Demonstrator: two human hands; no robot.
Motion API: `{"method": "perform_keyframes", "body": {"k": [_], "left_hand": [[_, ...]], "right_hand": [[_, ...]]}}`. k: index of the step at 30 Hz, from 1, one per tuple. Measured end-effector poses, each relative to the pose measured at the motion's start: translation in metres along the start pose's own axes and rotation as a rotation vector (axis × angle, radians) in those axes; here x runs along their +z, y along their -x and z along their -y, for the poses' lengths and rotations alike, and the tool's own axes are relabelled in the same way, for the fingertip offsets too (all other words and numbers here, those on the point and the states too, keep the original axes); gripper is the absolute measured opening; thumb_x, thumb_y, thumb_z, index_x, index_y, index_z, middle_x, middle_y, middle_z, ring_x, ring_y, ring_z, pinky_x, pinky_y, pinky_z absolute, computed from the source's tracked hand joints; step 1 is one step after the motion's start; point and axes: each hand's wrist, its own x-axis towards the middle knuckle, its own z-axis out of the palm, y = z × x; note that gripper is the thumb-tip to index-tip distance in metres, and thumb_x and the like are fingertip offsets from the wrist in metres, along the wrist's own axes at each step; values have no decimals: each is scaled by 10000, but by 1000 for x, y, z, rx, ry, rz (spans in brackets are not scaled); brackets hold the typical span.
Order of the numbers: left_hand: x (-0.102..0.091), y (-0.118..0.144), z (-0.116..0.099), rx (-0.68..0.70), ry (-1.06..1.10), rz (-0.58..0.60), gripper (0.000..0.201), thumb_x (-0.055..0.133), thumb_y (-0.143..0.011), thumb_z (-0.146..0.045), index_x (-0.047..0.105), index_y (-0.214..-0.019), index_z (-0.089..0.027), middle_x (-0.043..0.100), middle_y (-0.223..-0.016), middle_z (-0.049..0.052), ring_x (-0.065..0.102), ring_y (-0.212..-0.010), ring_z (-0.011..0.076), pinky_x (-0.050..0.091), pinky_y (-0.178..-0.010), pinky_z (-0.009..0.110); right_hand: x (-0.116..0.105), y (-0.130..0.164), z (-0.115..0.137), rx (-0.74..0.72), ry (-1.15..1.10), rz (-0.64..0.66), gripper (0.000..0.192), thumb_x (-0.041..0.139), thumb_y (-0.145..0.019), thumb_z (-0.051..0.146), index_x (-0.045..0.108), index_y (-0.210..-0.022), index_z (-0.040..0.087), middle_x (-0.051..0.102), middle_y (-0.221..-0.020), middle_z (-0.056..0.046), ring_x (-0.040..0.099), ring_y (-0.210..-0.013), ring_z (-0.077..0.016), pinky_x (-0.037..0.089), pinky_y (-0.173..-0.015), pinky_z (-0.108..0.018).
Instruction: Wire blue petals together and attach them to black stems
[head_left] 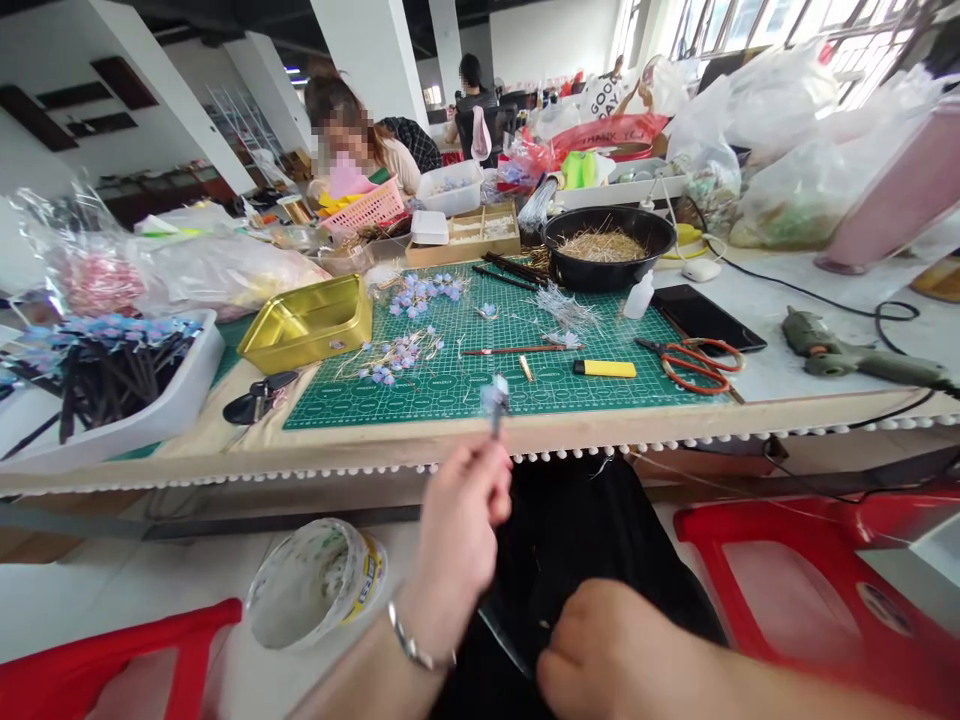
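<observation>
flower pick [496, 398], small and pale blue on a thin stem, sits pinched between my left hand [459, 530] fingertips, raised just in front of the table edge [375, 455]. beyond my fingers lies the green cutting mat [480, 370] with a yellow lighter [604, 368]. my right hand [611, 650] is curled low on my dark lap; i cannot tell what its fingers hold.
</observation>
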Motion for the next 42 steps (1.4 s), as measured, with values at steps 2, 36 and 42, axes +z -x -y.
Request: {"method": "perform_keyframes", "body": {"k": [2,36,42], "left_hand": [[-4,-18,-26,152,7,-64,114,685,-835,-284,673,-913,-201,514,-687,-44,421,-569,61,295,-467,146],[-6,-11,-9,632,-954,369,262,632,-844,-163,561,-1083,-242,556,-1208,73,592,-1021,198,547,-774,315],[9,-7,-1,635,-837,286,105,630,-852,-135,650,-900,-227,587,-1110,59,610,-1016,188,524,-862,319]], "right_hand": [[-3,-4,-7,31,17,-10,167,611,-740,141,508,-630,212,559,-554,42,465,-479,-128,285,-495,-317],[-34,-9,-88,926,-1333,-409,201,672,-852,403,628,-877,208,690,-702,3,676,-650,-136,537,-601,-217],[-32,-5,-79,902,-1177,-406,125,606,-882,340,631,-854,221,666,-696,17,658,-659,-146,527,-618,-237]]}}
